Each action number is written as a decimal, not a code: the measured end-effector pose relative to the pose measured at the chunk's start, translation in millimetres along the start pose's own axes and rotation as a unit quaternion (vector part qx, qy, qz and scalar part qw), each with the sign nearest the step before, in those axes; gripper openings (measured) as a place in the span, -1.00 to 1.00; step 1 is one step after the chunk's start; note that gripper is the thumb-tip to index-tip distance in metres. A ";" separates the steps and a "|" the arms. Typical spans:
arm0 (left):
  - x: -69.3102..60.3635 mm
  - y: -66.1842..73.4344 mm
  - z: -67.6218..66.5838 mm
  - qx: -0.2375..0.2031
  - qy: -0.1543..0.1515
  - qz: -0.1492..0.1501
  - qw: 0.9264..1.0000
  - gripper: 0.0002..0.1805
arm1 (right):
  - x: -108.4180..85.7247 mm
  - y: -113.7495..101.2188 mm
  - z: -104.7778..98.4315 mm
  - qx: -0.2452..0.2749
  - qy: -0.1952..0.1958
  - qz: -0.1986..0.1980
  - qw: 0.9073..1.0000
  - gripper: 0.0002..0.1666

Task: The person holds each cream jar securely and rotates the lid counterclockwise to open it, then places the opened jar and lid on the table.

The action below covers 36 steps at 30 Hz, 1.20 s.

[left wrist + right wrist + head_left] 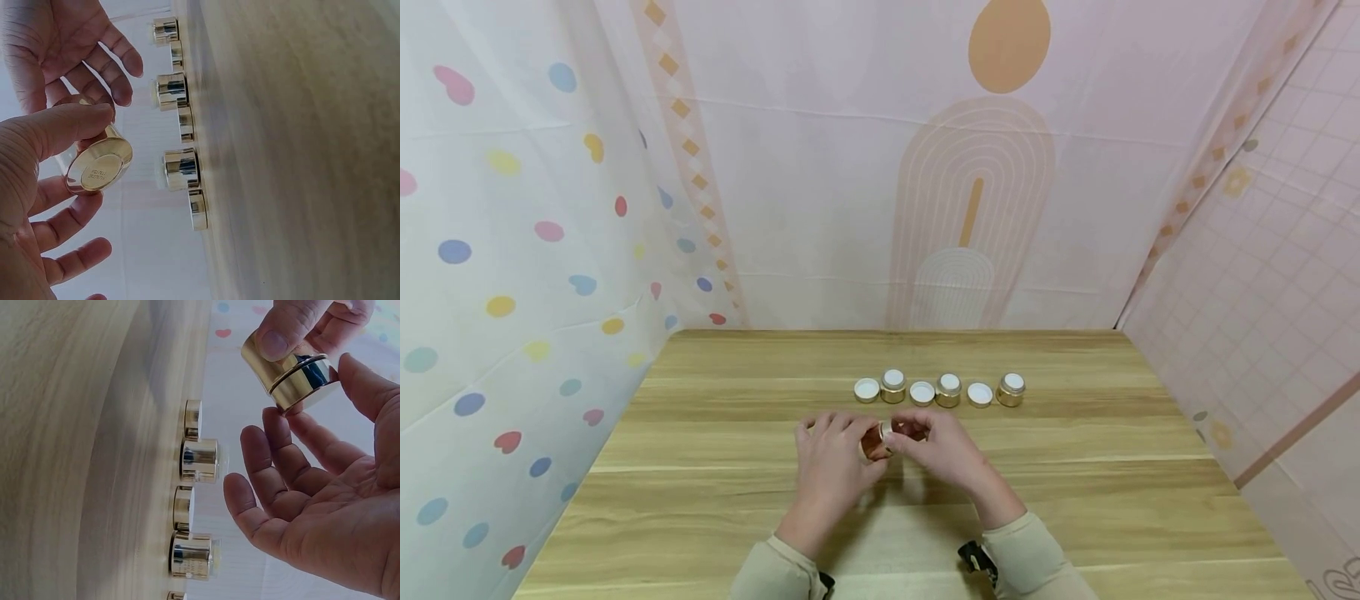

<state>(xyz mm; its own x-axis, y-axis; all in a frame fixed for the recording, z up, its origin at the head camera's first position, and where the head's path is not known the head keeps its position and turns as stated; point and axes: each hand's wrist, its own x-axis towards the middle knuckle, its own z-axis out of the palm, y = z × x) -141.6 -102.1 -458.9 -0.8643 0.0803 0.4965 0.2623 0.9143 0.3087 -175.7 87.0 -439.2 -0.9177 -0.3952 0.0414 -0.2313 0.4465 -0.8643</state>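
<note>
Above the wooden table, my left hand (833, 457) grips a small shiny gold cosmetic jar (261, 365) by its body between thumb and fingers. The jar is tilted on its side, and its round base (100, 165) faces the left wrist camera. A gold jar lid (306, 384) with a pale top sits on the jar's mouth, a thin dark seam between them. My right hand (943, 450) pinches that lid at its rim with thumb and index finger. Its other fingers are loosely bent below, as the right wrist view shows.
Behind the hands, three gold jars stand in a row: one on the left (893, 387), one in the middle (948, 391), one on the right (1011, 390). Three white-faced lids (867, 390) lie between and beside them. Patterned curtains (820, 208) enclose the table's back and sides.
</note>
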 end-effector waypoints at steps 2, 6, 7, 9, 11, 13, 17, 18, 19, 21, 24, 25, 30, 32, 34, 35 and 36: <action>-0.8 -0.1 0.5 0.001 0.000 0.001 1.000 -0.51 | -0.5 -0.7 0.1 0.004 -0.004 -0.005 1.000 -0.44; -1.4 0.4 0.8 0.003 -0.003 -0.001 1.000 -0.51 | -1.5 -1.7 -0.2 0.011 -0.009 -0.014 1.000 -0.39; -1.5 0.4 0.6 0.003 -0.002 -0.001 1.000 -0.51 | -1.7 -2.0 -0.4 0.012 -0.009 -0.014 1.000 -0.38; -1.4 0.7 -0.1 0.002 -0.001 0.000 1.000 -0.51 | -2.4 -2.7 -0.9 0.013 -0.009 -0.017 1.000 -0.37; -1.5 0.9 -0.8 0.002 -0.002 0.000 1.000 -0.50 | -2.9 -3.2 -1.3 0.013 -0.010 -0.019 1.000 -0.36; -1.6 1.4 -1.4 -0.001 -0.007 -0.001 1.000 -0.50 | -2.8 -3.1 -1.2 0.010 -0.010 -0.019 1.000 -0.35; -2.0 3.2 -1.7 -0.005 -0.011 -0.003 1.000 -0.51 | -2.2 -1.9 -0.3 0.001 -0.010 -0.014 1.000 -0.35; -2.1 3.7 -1.7 -0.008 -0.010 -0.002 1.000 -0.52 | -2.0 -1.6 0.0 -0.002 -0.009 -0.012 1.000 -0.36; -2.1 4.0 -1.6 -0.007 -0.008 0.001 1.000 -0.53 | -2.2 -1.5 0.0 -0.001 -0.008 -0.010 1.000 -0.37; -2.4 4.6 -1.4 -0.006 -0.003 0.005 1.000 -0.54 | -2.2 -0.8 0.3 -0.005 -0.006 -0.006 1.000 -0.39; -2.7 4.8 -1.0 -0.005 0.000 0.008 1.000 -0.55 | -2.1 -0.1 0.4 -0.007 -0.009 -0.005 1.000 -0.41; -2.9 4.6 -0.7 -0.002 -0.001 0.008 1.000 -0.55 | -2.0 0.2 0.5 -0.006 -0.011 -0.005 1.000 -0.40; -3.4 3.4 0.0 -0.003 -0.002 0.007 1.000 -0.52 | -2.1 0.5 0.5 -0.011 -0.018 -0.005 1.000 -0.36; -3.1 3.1 0.0 -0.005 -0.001 0.007 1.000 -0.52 | -2.4 0.3 0.2 -0.012 -0.019 -0.002 1.000 -0.32; -2.9 3.1 -0.1 -0.008 -0.002 0.005 1.000 -0.52 | -2.8 -0.1 -0.3 -0.011 -0.020 0.001 1.000 -0.29; -2.8 3.1 0.0 -0.008 -0.002 0.005 1.000 -0.51 | -2.8 0.0 -0.3 -0.010 -0.021 0.002 1.000 -0.28; -3.0 3.1 0.2 -0.006 -0.002 0.005 1.000 -0.51 | -2.9 0.0 -0.2 -0.010 -0.021 0.005 1.000 -0.27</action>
<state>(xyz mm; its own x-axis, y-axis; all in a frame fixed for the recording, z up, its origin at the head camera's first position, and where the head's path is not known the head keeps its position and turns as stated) -138.4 -99.4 -459.6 -0.8638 0.0905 0.4957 0.2755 0.9085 0.3143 -173.1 88.3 -439.2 -0.9058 -0.4236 0.0117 -0.2288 0.4656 -0.8549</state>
